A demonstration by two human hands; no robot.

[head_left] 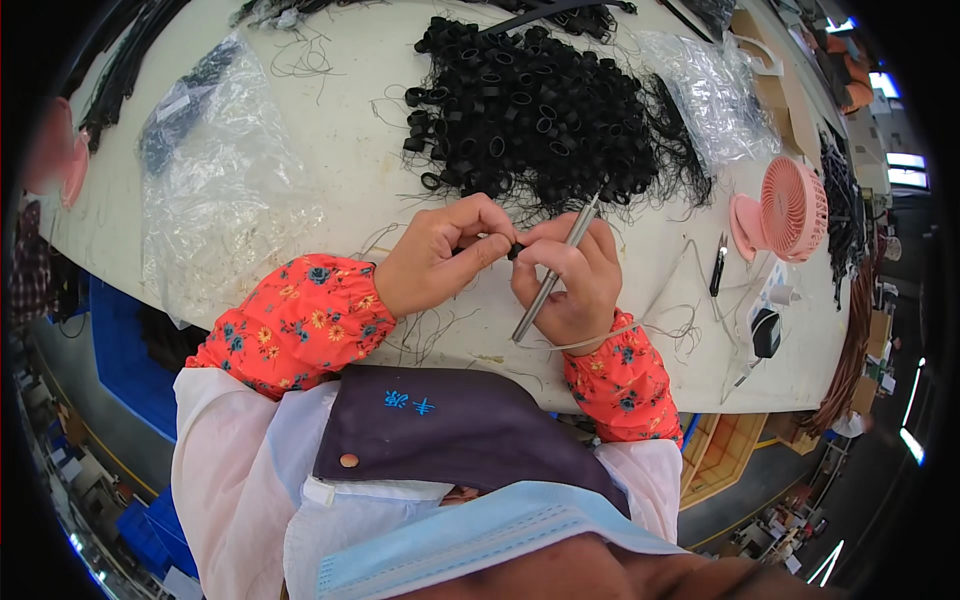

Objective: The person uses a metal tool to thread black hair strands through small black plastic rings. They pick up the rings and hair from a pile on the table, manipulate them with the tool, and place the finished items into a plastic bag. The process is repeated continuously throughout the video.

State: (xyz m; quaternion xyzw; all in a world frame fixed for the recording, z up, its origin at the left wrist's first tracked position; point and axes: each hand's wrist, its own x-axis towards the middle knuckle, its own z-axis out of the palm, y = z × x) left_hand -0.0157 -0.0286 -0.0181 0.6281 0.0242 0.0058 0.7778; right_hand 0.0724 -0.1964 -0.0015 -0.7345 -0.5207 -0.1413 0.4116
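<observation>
My left hand (443,252) is closed in a pinch on a small black ring (514,251), partly hidden by the fingertips. Across from it, my right hand (574,274) has its thumb and forefinger at the same ring. A slim silver metal tool with a pointed end (540,306) lies through the right hand, held by its fingers and slanting up to the right. Just beyond both hands is a large heap of black rings (530,110), tangled with loose black threads.
Clear plastic bags lie on the table at left (225,190) and far right (710,100). On the right are a pink fan (790,210), a small cutter (719,265), and a white power strip (770,295) with a cable. Thread scraps (425,335) lie near the front edge.
</observation>
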